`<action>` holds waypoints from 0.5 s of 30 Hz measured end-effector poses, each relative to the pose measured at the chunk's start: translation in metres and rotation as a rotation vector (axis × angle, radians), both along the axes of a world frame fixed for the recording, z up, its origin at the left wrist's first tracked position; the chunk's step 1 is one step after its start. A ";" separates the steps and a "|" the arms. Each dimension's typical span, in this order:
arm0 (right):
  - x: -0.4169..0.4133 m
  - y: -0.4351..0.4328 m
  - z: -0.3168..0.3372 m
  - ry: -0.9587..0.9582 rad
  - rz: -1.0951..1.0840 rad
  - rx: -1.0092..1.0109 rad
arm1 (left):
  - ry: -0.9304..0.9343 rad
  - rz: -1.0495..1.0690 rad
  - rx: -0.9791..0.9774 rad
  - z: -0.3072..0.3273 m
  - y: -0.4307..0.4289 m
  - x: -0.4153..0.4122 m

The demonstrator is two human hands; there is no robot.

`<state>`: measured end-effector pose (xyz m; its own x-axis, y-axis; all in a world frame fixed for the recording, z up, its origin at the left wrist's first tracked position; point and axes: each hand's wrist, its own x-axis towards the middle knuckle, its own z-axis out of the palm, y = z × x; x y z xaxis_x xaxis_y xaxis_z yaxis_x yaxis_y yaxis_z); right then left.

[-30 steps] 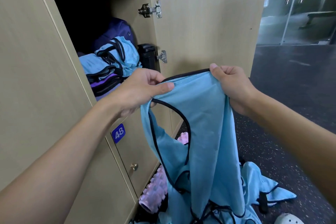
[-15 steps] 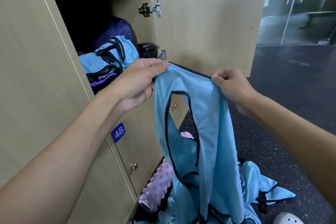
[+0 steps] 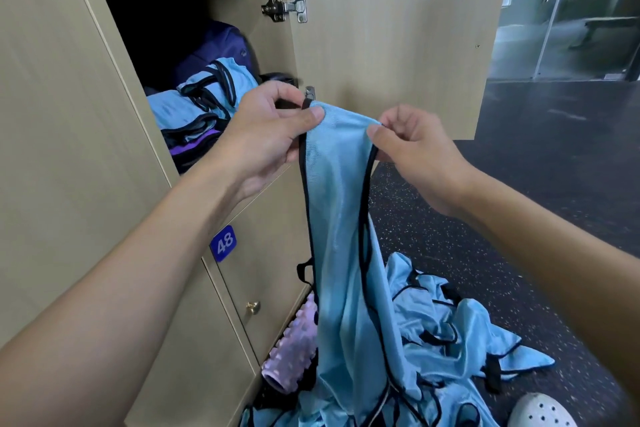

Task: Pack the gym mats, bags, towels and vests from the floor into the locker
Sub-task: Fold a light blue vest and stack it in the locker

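Both the left hand (image 3: 273,135) and right hand (image 3: 412,146) pinch a blue vest (image 3: 341,218) at frame centre; folding it, then shelving in the locker (image 3: 242,135), likely follows.

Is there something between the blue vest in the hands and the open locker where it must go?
Nothing visible blocks it. The door is swung open. The vest, pinched by the left hand and right hand, hangs before the locker. Folded vests and a purple bag lie inside, with dark space above.
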<state>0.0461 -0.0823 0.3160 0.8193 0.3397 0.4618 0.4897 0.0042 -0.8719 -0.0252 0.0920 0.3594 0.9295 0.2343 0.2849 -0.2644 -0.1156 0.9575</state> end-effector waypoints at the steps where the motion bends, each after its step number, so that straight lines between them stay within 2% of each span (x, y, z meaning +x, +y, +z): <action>1: 0.001 0.000 0.002 0.005 -0.017 0.021 | -0.013 0.027 0.032 -0.001 0.001 0.001; 5: 0.004 0.002 0.009 -0.009 -0.045 0.113 | -0.068 0.052 0.218 -0.003 -0.003 0.002; 13: 0.009 -0.001 0.011 -0.078 -0.091 0.044 | -0.134 0.236 0.641 -0.006 -0.011 0.010; 15: 0.010 -0.002 0.011 -0.077 -0.098 0.055 | -0.142 0.236 0.663 -0.006 -0.012 0.011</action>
<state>0.0558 -0.0846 0.3266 0.8087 0.2322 0.5404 0.5557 -0.0004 -0.8314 -0.0140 0.0802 0.3539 0.8191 0.1600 0.5509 -0.2772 -0.7305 0.6242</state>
